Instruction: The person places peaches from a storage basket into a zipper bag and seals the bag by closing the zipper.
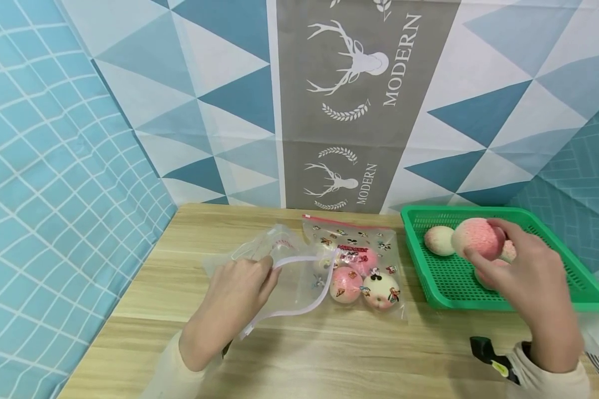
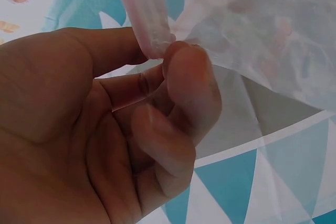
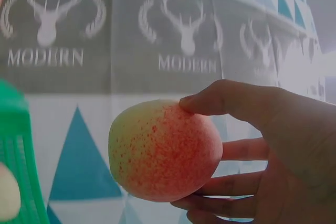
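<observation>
My left hand (image 1: 239, 288) pinches the lilac zip edge of a clear zip bag (image 1: 294, 288), whose mouth gapes toward me. In the left wrist view, thumb and fingertips (image 2: 191, 77) meet at the bag's edge (image 2: 149, 19). My right hand (image 1: 541, 277) holds a pink and cream peach (image 1: 476, 238) over the green basket. Thumb on top and fingers below grip this peach (image 3: 163, 150) in the right wrist view. Several more peaches lie in the basket, one peach (image 1: 439, 240) near its left wall.
A second zip bag (image 1: 379, 238) with a red zip and cartoon prints lies behind, several peaches inside it. The green basket (image 1: 419, 266) stands at the right of the wooden table (image 1: 329, 354). Patterned cloth (image 1: 239, 100) hangs behind the table.
</observation>
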Demonstrator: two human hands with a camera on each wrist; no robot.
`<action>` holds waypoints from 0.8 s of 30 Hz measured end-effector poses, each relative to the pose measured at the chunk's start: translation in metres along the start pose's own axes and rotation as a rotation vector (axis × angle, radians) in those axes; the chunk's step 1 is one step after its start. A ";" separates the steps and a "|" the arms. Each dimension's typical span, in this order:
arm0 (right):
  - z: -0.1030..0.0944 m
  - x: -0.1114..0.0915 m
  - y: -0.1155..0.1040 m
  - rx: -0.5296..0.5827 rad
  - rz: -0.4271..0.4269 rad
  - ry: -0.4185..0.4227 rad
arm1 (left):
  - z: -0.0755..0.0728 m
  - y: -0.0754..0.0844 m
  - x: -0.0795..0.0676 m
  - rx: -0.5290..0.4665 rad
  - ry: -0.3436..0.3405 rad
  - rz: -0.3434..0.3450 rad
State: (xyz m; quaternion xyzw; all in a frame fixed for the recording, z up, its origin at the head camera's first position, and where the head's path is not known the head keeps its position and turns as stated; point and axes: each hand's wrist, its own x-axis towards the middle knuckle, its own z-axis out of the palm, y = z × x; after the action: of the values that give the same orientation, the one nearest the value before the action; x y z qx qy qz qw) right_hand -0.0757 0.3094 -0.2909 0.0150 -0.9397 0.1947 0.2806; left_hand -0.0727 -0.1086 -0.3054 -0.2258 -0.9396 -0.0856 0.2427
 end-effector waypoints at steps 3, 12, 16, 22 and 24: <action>0.007 -0.002 -0.018 0.047 -0.109 0.014 | -0.001 0.002 -0.001 -0.013 0.003 0.008; 0.023 -0.010 -0.067 0.240 -0.444 0.044 | -0.004 0.008 -0.003 -0.058 0.050 0.062; 0.028 -0.015 -0.088 0.352 -0.532 0.046 | -0.004 0.011 -0.003 -0.046 0.045 0.070; 0.038 -0.027 -0.120 0.440 -0.642 0.063 | -0.003 0.014 -0.001 -0.081 0.069 0.109; 0.042 -0.031 -0.129 0.471 -0.686 0.067 | -0.003 0.016 -0.001 -0.093 0.091 0.126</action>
State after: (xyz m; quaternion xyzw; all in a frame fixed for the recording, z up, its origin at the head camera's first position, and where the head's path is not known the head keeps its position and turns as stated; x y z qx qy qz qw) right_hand -0.0545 0.1723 -0.2938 0.3848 -0.8003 0.3000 0.3486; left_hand -0.0628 -0.0961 -0.3024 -0.2912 -0.9066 -0.1240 0.2792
